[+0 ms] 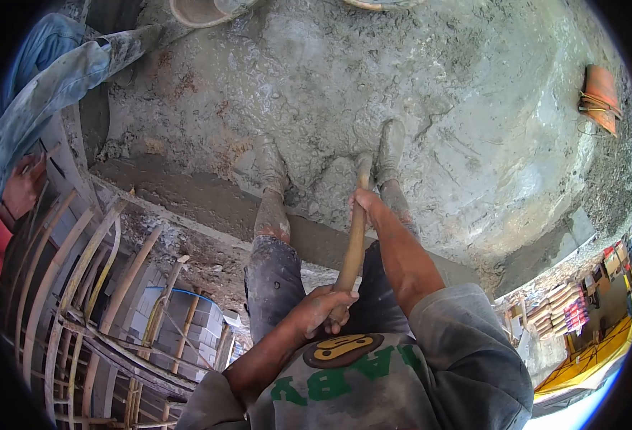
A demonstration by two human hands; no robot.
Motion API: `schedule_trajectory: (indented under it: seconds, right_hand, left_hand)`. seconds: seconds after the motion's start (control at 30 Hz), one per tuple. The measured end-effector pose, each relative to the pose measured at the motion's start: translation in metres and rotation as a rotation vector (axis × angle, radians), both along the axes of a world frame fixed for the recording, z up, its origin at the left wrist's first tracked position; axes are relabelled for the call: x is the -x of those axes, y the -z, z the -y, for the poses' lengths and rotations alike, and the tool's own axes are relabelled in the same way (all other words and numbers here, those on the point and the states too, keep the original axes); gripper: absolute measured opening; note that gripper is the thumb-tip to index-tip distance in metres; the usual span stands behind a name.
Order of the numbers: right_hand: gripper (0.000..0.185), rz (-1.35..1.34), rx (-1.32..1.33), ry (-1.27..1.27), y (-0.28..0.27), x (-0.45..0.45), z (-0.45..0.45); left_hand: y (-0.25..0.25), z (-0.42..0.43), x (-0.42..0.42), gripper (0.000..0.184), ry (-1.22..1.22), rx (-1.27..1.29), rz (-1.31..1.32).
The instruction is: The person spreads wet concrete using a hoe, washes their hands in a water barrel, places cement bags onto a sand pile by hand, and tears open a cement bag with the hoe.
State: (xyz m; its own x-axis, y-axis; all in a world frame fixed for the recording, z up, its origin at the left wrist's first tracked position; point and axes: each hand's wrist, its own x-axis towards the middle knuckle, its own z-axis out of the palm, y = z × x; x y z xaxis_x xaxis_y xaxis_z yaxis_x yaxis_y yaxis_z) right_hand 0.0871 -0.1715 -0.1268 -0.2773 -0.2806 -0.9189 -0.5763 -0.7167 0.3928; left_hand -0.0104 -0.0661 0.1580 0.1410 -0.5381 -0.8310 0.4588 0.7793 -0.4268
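My left hand (324, 309) wraps round the near end of a long wooden handle (353, 251), close to my shirt. Farther down it, my right hand (364, 203) is closed round the same handle. The handle's far end (364, 163) is coated in grey mud and goes down into the wet concrete (316, 86) between my legs. Whatever head the tool has is hidden there, so I cannot tell its kind. My feet (391, 147) stand in the wet concrete, smeared grey.
Another person's legs in jeans (65, 79) and a hand (23, 188) are at the left. Round containers (205, 16) sit at the top edge. An orange bucket (601, 93) lies far right. Wooden poles (119, 287) stand lower left, beyond a concrete ledge (179, 218). Stacked sacks (563, 308) are lower right.
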Motion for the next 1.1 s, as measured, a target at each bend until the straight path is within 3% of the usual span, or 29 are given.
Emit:
schedule_trajectory:
  seconds: [0.27,0.37,0.5,0.6,0.73,0.8,0.93,1.03,1.1]
  right_hand:
    - [0.015,0.168,-0.294,0.103,-0.058,-0.125,-0.075]
    - [0.014,0.442,-0.352,0.084,-0.13,-0.177,-0.131]
    - [0.028,0.685,-0.595,0.134,-0.171,-0.213,-0.168]
    - [0.036,0.961,-0.672,0.113,-0.193,-0.204,-0.198]
    - [0.041,1.095,-0.672,-0.133,-0.164,-0.18,-0.227]
    - [0.042,1.166,-0.653,-0.31,-0.138,-0.174,-0.239]
    - [0.043,1.195,-0.689,-0.19,-0.152,-0.175,-0.238]
    - [0.033,1.252,-0.744,0.102,-0.182,-0.173,-0.216]
    - [0.026,1.231,-0.709,0.265,-0.212,-0.167,-0.192]
  left_hand:
    - [-0.042,-0.035,-0.073,0.036,-0.002,-0.247,0.328]
    - [-0.062,-0.051,-0.082,0.035,-0.019,-0.298,0.427]
    - [-0.067,-0.068,-0.053,0.041,-0.034,-0.393,0.526]
    - [-0.021,-0.064,-0.014,0.031,0.375,-0.884,0.603]
    - [0.08,-0.063,0.004,0.03,0.852,-1.183,0.117]
    - [0.115,-0.076,-0.002,0.031,0.896,-1.161,0.02]
    - [0.133,-0.093,-0.012,0.034,0.938,-1.122,-0.009]
    - [0.134,-0.087,0.004,0.038,0.823,-1.252,0.258]
    - [0.111,-0.076,0.012,0.04,0.847,-1.209,0.445]
